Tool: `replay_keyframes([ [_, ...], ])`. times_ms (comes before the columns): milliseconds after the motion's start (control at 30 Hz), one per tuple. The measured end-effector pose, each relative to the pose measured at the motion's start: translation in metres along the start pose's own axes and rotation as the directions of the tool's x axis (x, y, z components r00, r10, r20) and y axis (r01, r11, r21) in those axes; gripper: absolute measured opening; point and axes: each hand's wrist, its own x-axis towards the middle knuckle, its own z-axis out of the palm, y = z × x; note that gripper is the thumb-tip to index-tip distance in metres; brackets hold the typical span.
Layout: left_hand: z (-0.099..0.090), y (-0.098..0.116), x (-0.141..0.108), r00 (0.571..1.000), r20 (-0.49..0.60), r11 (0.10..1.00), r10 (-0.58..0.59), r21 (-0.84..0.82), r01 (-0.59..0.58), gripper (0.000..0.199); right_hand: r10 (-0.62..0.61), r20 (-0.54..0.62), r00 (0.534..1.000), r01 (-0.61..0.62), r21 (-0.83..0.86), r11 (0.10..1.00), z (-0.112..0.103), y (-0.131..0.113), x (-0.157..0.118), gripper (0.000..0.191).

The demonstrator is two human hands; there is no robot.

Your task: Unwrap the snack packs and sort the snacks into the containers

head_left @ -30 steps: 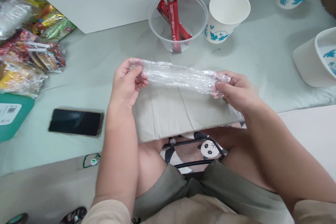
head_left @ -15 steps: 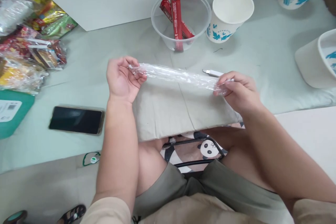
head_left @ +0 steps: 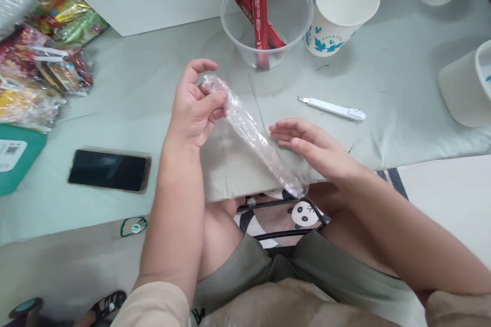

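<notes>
My left hand [head_left: 197,107] pinches one end of a long strip of crumpled clear plastic wrap [head_left: 257,138] between thumb and fingers. The strip slants down to the right, its loose end hanging over the table's front edge. Beside its lower half is my right hand [head_left: 307,145], fingers stretched out and holding nothing. Beyond that hand, a white utility knife [head_left: 332,108] lies on the cloth with a bit of blade showing. A clear plastic tub [head_left: 230,30] stands farther back, with red stick packets [head_left: 260,20] inside it.
A white paper cup [head_left: 345,5] with blue leaf prints stands right of the tub, and more cups [head_left: 462,87] are at the far right. A phone [head_left: 109,170] lies left of my forearm. Packaged snacks [head_left: 63,69] and a green box [head_left: 23,158] occupy the left side.
My right hand has let go of the plastic wrap and opened. The strip, earlier stretched level between both hands, now hangs from my left hand, which has risen slightly. The utility knife is fully exposed.
</notes>
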Motion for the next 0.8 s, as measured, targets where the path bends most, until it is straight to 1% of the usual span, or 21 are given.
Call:
replay_keyframes([
  [67,0.017,0.005,-0.002,1.0,0.024,0.998,-0.005,0.055,0.004,0.051,0.025,0.046,0.999,-0.027,0.045,0.999,0.009,0.003,0.003,0.054],
  [167,0.039,0.01,-0.004,0.999,0.05,0.992,0.01,0.125,-0.016,0.058,0.108,0.168,0.98,-0.128,0.11,0.986,0.025,0.005,0.004,0.06],
  [267,0.051,0.011,-0.003,0.993,0.013,0.965,0.115,0.236,-0.114,0.059,0.205,0.275,0.939,-0.247,0.129,0.96,0.042,0.007,-0.001,0.055],
  [333,0.053,0.007,-0.002,0.983,-0.013,0.932,0.183,0.319,-0.17,0.05,0.273,0.3,0.914,-0.307,0.069,0.949,0.053,0.009,-0.005,0.05],
  [400,0.054,0.003,-0.001,0.98,-0.023,0.909,0.197,0.379,-0.174,0.034,0.321,0.314,0.893,-0.343,0.013,0.939,0.061,0.01,-0.008,0.04],
  [467,0.053,-0.001,0.0,0.983,-0.033,0.895,0.183,0.42,-0.153,0.018,0.346,0.356,0.868,-0.372,0.005,0.928,0.067,0.01,-0.011,0.028],
  [533,0.051,-0.004,0.0,0.981,-0.064,0.882,0.181,0.452,-0.133,0.01,0.349,0.421,0.837,-0.39,0.012,0.921,0.07,0.009,-0.013,0.023],
  [633,0.046,-0.006,0.003,0.972,-0.127,0.863,0.198,0.492,-0.112,0.011,0.318,0.505,0.803,-0.363,-0.009,0.932,0.07,0.006,-0.018,0.023],
  [700,0.038,-0.007,0.006,0.964,-0.154,0.858,0.215,0.502,-0.111,0.016,0.283,0.531,0.799,-0.334,-0.001,0.943,0.068,0.004,-0.021,0.026],
  [800,0.02,-0.01,0.012,0.949,-0.176,0.855,0.261,0.498,-0.143,0.021,0.242,0.543,0.804,-0.315,0.043,0.948,0.063,0.003,-0.026,0.034],
])
